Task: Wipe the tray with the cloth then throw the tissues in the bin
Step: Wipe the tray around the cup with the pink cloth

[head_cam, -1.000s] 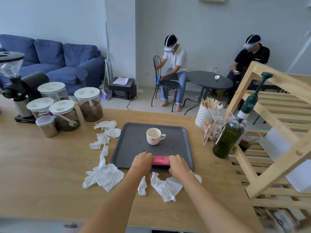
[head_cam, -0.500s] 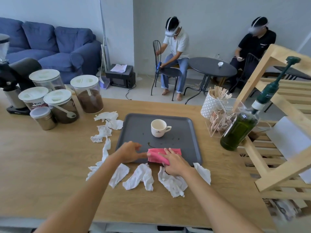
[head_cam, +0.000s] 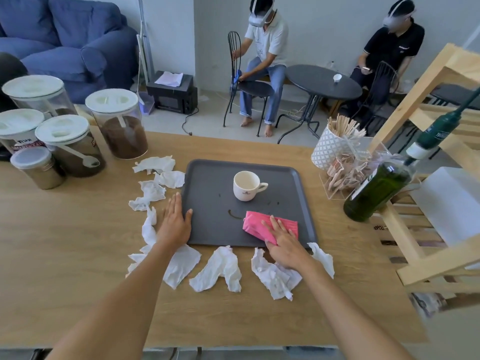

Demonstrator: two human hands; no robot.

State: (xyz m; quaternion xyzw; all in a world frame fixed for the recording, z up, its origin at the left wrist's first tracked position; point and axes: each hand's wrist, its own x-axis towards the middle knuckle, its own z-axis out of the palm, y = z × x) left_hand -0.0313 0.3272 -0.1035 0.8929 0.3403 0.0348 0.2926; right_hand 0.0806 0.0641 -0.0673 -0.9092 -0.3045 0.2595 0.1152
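Pressing flat with spread fingers, the right hand (head_cam: 283,245) lay on a folded pink cloth (head_cam: 270,225) in the near right corner of the dark grey rectangular plastic tray (head_cam: 213,203). The left hand (head_cam: 175,220) rested open, palm down, against the tray's left edge, its thumb over the rim, holding nothing. A white ceramic cup (head_cam: 246,185) stood upright on the tray beyond the cloth, and a thin brown curved smear (head_cam: 233,215) showed just left of the cloth, with a few small spots near the cup. Crumpled white tissues (head_cam: 220,268) lay on the light wooden table (head_cam: 65,242) along the tray's left and near sides, one partly under the right wrist. A dark green glass bottle (head_cam: 376,188) leaned to the right of the tray.
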